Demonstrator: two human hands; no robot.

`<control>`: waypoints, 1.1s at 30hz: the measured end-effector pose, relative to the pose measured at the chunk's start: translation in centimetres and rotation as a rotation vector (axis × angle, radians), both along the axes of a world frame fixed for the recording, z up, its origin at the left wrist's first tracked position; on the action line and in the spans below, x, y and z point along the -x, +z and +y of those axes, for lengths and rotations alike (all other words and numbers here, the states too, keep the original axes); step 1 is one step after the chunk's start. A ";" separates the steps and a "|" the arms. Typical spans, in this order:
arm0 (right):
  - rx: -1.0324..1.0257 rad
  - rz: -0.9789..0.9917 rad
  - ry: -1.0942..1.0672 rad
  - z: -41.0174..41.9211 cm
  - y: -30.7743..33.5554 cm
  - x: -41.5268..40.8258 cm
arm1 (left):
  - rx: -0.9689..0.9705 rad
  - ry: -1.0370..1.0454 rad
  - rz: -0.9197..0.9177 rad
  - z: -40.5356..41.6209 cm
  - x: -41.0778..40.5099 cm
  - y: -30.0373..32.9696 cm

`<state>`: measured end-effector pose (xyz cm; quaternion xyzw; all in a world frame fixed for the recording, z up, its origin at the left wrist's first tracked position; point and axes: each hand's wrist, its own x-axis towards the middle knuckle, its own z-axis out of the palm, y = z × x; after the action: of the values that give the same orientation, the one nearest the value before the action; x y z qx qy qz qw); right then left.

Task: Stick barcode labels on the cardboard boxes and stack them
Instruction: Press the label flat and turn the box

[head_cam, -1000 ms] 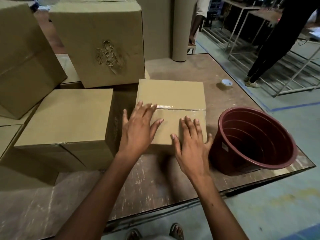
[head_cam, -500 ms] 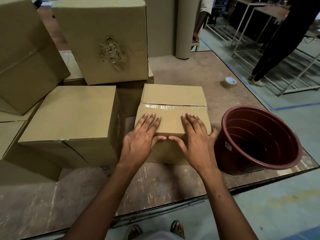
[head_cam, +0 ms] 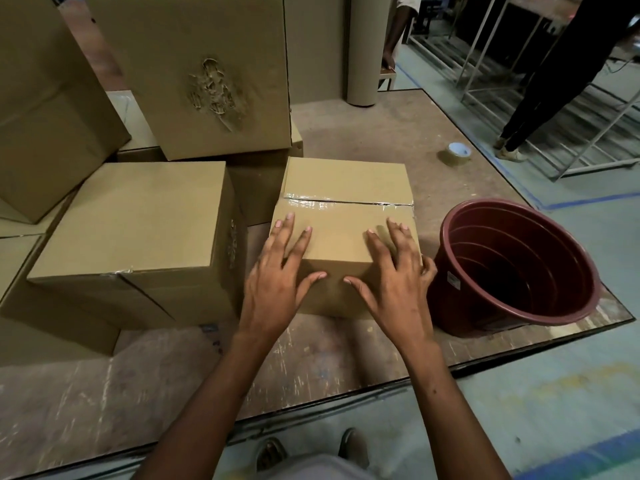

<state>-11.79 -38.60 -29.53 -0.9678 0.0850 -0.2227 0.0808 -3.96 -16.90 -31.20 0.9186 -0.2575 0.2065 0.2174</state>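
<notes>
On the left sat a big box (head_cam: 128, 220), shut and taped, with more cartons stacked behind it, one with a torn face (head_cam: 214, 91). If the small box were swung that way carelessly, I judged it could clip the big box's corner or nudge the leaning stack.

The small box (head_cam: 346, 202) stood on the tabletop (head_cam: 381, 133) between the big box and the bucket, tape across its top seam. The left hand (head_cam: 277, 282) lay on its near left corner, fingers (head_cam: 287, 226) straight and spread over the top, thumb on the front face. The right hand (head_cam: 394, 282) mirrored it on the near right corner, fingers flat, thumb down the front. Neither hand was curled under anything, so a lift from there looked likely to slip; the grip seemed to depend on palm pressure alone.

I saw no barcode label on the box, so stacking it at that point might have meant stacking it unlabelled.

To the right, the red bucket (head_cam: 512, 265) stood just beside the right hand, near the tabletop's edge. A sideways shove could have knocked it off. The tape roll (head_cam: 457, 152) lay well apart, farther back.
</notes>
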 end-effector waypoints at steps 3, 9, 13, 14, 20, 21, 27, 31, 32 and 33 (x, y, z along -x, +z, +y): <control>-0.172 -0.136 -0.046 0.0 -2.1 1.6 | 0.270 0.074 0.049 0.4 1.7 -1.9; -0.593 -0.278 -0.011 0.9 -5.8 2.8 | 0.513 0.088 0.278 0.7 2.9 -5.1; -0.570 -0.301 -0.033 1.1 -4.1 2.1 | 0.744 0.102 0.251 0.1 2.3 -3.0; -0.541 -0.335 -0.025 1.0 -3.3 2.0 | 0.781 0.112 0.243 0.1 2.1 -1.9; -0.407 -0.403 -0.070 1.0 1.7 2.2 | 0.646 0.153 -0.082 -0.3 1.2 5.2; -0.398 -0.368 -0.093 1.0 2.1 2.2 | 0.626 0.147 -0.063 -0.3 1.2 6.0; -0.338 -0.163 -0.099 0.6 3.2 0.9 | 0.594 0.133 0.183 0.2 0.3 7.0; -0.296 -0.165 -0.113 0.2 3.3 0.1 | 0.676 -0.034 0.350 1.6 -0.6 6.5; -0.318 -0.176 -0.120 -0.1 3.3 -0.1 | 0.753 -0.120 0.412 1.8 -0.6 6.5; -0.344 -0.184 -0.127 -0.5 3.4 -0.2 | 0.826 -0.178 0.457 1.9 -0.5 6.3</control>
<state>-11.63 -39.15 -26.09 -0.9080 0.1747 -0.2972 0.2380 -3.49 -14.95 -24.95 0.7517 -0.1773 0.0650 0.6319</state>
